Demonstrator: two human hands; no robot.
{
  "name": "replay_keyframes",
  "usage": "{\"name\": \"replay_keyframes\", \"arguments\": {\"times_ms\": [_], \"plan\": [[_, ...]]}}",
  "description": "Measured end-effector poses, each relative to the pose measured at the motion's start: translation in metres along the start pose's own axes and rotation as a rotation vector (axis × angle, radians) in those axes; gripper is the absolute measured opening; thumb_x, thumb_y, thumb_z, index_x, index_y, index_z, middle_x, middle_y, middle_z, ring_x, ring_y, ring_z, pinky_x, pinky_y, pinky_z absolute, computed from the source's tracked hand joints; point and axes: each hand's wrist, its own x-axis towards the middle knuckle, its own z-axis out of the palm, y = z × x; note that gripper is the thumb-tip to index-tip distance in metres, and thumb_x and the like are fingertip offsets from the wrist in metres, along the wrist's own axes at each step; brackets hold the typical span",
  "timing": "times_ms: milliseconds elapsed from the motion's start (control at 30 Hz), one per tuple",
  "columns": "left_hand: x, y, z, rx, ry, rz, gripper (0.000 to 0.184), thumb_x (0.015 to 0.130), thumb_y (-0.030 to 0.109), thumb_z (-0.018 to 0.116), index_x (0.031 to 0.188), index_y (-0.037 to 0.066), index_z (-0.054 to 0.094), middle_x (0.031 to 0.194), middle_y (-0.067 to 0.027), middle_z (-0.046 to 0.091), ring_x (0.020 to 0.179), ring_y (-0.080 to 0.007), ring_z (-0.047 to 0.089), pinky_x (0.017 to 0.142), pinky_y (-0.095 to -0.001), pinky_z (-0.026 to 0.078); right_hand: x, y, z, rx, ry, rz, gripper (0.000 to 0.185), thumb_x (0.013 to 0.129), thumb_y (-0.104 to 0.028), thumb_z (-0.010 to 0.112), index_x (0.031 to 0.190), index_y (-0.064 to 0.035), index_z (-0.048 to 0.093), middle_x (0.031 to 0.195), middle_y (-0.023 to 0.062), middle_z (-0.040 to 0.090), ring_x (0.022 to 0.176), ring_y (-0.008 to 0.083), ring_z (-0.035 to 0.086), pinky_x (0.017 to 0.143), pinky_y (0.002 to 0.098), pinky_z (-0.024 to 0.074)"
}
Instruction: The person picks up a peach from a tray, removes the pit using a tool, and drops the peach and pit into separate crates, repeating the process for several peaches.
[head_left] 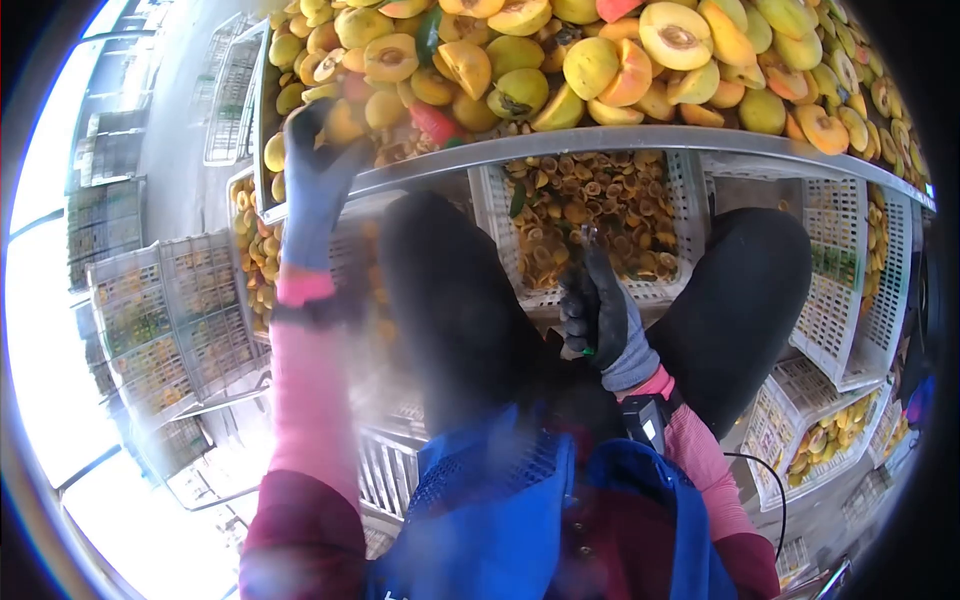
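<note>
My left hand (322, 165), in a grey glove with dark fingertips, reaches over the metal rim of the table (480, 152) at the left edge of the fruit pile. Thumb and fingers are apart, somewhat blurred, and nothing shows between them. Close by lie halved yellow peaches (391, 58), some with the stone showing. My right hand (603, 318), gloved the same way, is closed around a small hand tool (589, 236). Its metal tip points up and a bit of green shows below the fist; its exact kind is hidden. That hand hovers above a white crate (497, 215) between my knees.
The crate holds brown-orange stones and scraps (570, 190). More white crates stand at the right (832, 255), lower right (790, 440) and left (165, 320), several with fruit in them. A black cable (782, 495) runs by my right forearm.
</note>
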Motion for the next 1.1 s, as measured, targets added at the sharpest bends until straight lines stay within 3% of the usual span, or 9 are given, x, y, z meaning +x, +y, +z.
{"name": "replay_keyframes", "arguments": {"times_ms": [67, 267, 400, 533, 600, 733, 967, 1033, 1100], "plan": [[-0.048, 0.062, 0.022, -0.503, -0.083, -0.17, 0.064, 0.07, 0.012, 0.063, 0.129, 0.0, 0.04, 0.115, -0.0139, 0.052, 0.1, -0.0218, 0.056, 0.084, -0.032, 0.048, -0.017, -0.006, 0.018, -0.141, -0.023, -0.161, 0.043, 0.089, -0.055, 0.051, 0.086, -0.0116, 0.052, 0.056, -0.0037, 0.042, 0.038, 0.0061, 0.033, 0.034, 0.0196, 0.0249], [-0.125, 0.105, 0.086, -0.778, -0.19, -0.266, 0.065, 0.072, 0.008, 0.048, 0.135, -0.004, 0.034, 0.119, -0.0166, 0.05, 0.106, -0.0237, 0.054, 0.089, -0.0333, 0.047, -0.048, -0.001, 0.06, -0.191, -0.357, -0.351, 0.021, 0.096, -0.023, 0.048, 0.106, -0.0058, 0.053, 0.079, -0.0023, 0.054, 0.063, 0.0039, 0.051, 0.051, 0.0183, 0.0392], [-0.138, 0.098, 0.104, -0.2, 0.015, -0.021, 0.028, 0.092, 0.019, 0.047, 0.115, 0.002, 0.047, 0.109, -0.0088, 0.056, 0.099, -0.0195, 0.056, 0.089, -0.0328, 0.046, -0.042, 0.004, 0.045, -1.05, -0.087, -0.829, 0.042, 0.094, -0.025, 0.048, 0.123, 0.0049, 0.045, 0.088, 0.0144, 0.062, 0.067, 0.0207, 0.059, 0.057, 0.0318, 0.0474], [-0.142, 0.086, 0.103, 0.381, 0.072, 0.559, 0.055, 0.069, -0.006, 0.061, 0.12, -0.007, 0.043, 0.109, -0.0227, 0.052, 0.093, -0.0359, 0.055, 0.075, -0.0406, 0.049, -0.044, 0.012, 0.04, -1.15, -0.017, -0.805, 0.043, 0.093, -0.024, 0.051, 0.122, 0.0069, 0.044, 0.088, 0.0162, 0.061, 0.072, 0.0234, 0.06, 0.066, 0.0337, 0.0469], [-0.148, 0.074, 0.112, 0.291, 0.052, 0.41, 0.056, 0.068, -0.006, 0.061, 0.122, -0.005, 0.044, 0.109, -0.0224, 0.052, 0.093, -0.0357, 0.055, 0.075, -0.0403, 0.049, -0.046, 0.019, 0.038, -1.155, 0.019, -0.909, 0.042, 0.093, -0.024, 0.051, 0.121, 0.0065, 0.045, 0.084, 0.013, 0.06, 0.069, 0.019, 0.058, 0.062, 0.0306, 0.0461], [-0.153, 0.057, 0.116, 0.208, 0.009, 0.358, 0.055, 0.067, -0.005, 0.06, 0.121, -0.004, 0.046, 0.108, -0.0212, 0.052, 0.091, -0.0352, 0.056, 0.074, -0.0401, 0.05, -0.043, 0.029, 0.031, -0.975, -0.02, -0.697, 0.033, 0.092, -0.029, 0.05, 0.111, -0.0029, 0.051, 0.085, 0.024, 0.061, 0.079, 0.0431, 0.059, 0.065, 0.0462, 0.0461], [-0.146, 0.05, 0.112, -0.056, -0.198, 0.207, 0.04, 0.072, -0.001, 0.059, 0.112, -0.002, 0.055, 0.1, -0.0161, 0.055, 0.084, -0.0275, 0.058, 0.072, -0.0355, 0.049, -0.039, 0.032, 0.013, -0.928, -0.09, -0.669, 0.034, 0.093, -0.029, 0.049, 0.112, -0.0007, 0.052, 0.088, 0.0231, 0.061, 0.083, 0.0398, 0.059, 0.073, 0.042, 0.0464], [-0.149, 0.074, 0.117, -0.315, -0.123, -0.225, 0.021, 0.095, 0.017, 0.05, 0.104, 0.0, 0.059, 0.096, -0.0037, 0.058, 0.087, -0.0103, 0.054, 0.078, -0.0238, 0.045, -0.039, 0.035, 0.011, -0.828, -0.109, -0.612, 0.034, 0.093, -0.027, 0.049, 0.113, 0.0006, 0.052, 0.087, 0.0207, 0.061, 0.081, 0.0375, 0.058, 0.073, 0.0407, 0.0464], [-0.156, 0.077, 0.125, -0.418, -0.043, -0.306, 0.021, 0.094, 0.015, 0.052, 0.106, 0.0, 0.058, 0.095, -0.0022, 0.057, 0.084, -0.0085, 0.052, 0.074, -0.0229, 0.044, -0.041, 0.034, 0.014, -0.639, -0.142, -0.465, 0.033, 0.094, -0.026, 0.048, 0.112, 0.0014, 0.052, 0.085, 0.0167, 0.06, 0.077, 0.0325, 0.058, 0.071, 0.0386, 0.0463]]}}
